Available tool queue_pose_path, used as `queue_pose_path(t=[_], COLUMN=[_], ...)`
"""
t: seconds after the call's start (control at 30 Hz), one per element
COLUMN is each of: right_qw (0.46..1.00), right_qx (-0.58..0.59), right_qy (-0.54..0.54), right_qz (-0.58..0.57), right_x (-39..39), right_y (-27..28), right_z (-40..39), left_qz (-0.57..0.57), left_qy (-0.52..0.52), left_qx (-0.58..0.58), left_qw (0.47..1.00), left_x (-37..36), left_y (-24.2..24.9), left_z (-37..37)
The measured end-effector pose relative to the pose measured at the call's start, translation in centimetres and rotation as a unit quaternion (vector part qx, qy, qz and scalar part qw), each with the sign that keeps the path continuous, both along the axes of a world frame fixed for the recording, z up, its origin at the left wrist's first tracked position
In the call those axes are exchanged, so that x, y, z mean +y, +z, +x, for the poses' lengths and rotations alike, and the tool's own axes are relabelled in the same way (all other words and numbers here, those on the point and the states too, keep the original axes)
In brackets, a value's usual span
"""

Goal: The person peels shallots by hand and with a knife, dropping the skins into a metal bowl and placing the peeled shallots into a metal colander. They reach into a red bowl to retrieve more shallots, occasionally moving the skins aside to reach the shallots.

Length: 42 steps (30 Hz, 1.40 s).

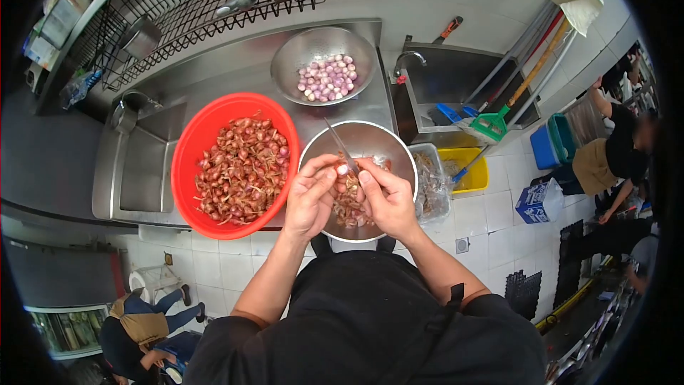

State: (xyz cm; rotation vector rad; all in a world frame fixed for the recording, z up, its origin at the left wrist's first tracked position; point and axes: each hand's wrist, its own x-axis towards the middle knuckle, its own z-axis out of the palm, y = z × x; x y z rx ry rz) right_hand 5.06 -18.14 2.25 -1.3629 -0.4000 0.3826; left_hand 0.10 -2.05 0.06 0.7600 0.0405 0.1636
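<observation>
Above a steel bowl (408, 164) with shallot skins (353, 215) inside, my two hands nearly meet. Between the fingertips of my left hand (311, 196) is a small shallot (343, 169), whose pale face shows. My right hand (390, 199) grips a small knife (338, 137), its blade slanting up and away to the left; the fingers hide the handle. To the left, a red basin (182, 171) holds a heap of unpeeled shallots (242, 171). Beyond the bowl, a perforated steel colander (285, 64) holds peeled pinkish shallots (326, 78).
A steel sink (146, 178) lies left; another sink (456, 75) with a faucet stands right. A wire rack (206, 0) hangs overhead. A clear tub (432, 203), a yellow bin (476, 177) and a green-headed broom (491, 125) are at right. Other people are at far right and lower left.
</observation>
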Motion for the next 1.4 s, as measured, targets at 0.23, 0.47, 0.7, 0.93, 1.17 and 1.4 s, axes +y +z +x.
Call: queue_pose_path(t=[0.23,0.47,0.7,0.93,1.17,1.4], right_qw=[0.999,0.97,0.989,0.987,0.984,0.997], right_qx=[-0.039,-0.13,-0.086,-0.146,-0.176,0.065], right_qy=[-0.024,-0.098,0.004,0.024,0.007,0.038], right_qz=[-0.028,-0.18,-0.122,-0.063,-0.023,0.015], right_x=[0.2,-1.8,-2.0,-0.4,0.5,-0.3], right_y=[0.5,-1.1,-1.1,1.2,1.0,0.6], right_z=[-0.5,2.6,0.1,-0.7,-0.3,0.2], left_qz=[0.06,0.079,0.068,0.125,0.185,0.079], left_qy=[0.031,0.029,0.065,0.126,0.145,0.101], left_qx=[0.011,0.013,0.004,-0.019,0.002,-0.024], left_qw=[0.998,0.996,0.996,0.984,0.972,0.991], left_x=[-0.2,1.1,0.7,-0.7,-1.2,-0.7], left_y=[-1.0,0.6,-0.3,0.5,0.9,1.0], left_z=[0.2,-0.4,-0.7,-0.6,-1.0,-0.3])
